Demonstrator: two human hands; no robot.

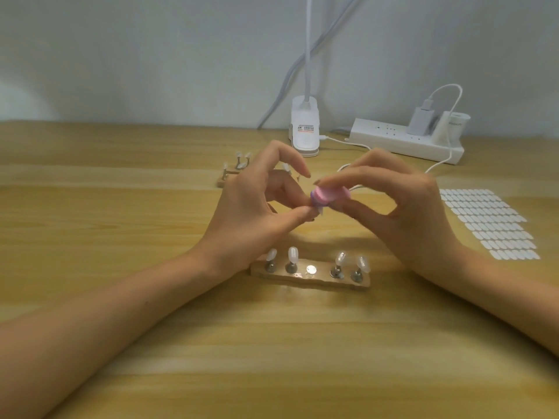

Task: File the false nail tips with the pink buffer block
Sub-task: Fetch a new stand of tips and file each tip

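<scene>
Pink buffer block (326, 194): held in grip of right hand (402, 207), above wooden stand (302, 280). False nail tip (319, 210): pinched by left hand (257, 204), against block. Four tips (292, 254) on stand.

Both bare forearms enter from the lower corners and converge at centre, with the wrists raised. Left hand (257, 207): the thumb and one finger pinch a small nail tip (319, 210) (blurred, so detail is unclear). The index finger arches above, free of contact. Right hand (405, 207): the fingers curl over the top of the pink buffer block (325, 195), with the thumb beneath. The two hands meet at the block.
</scene>
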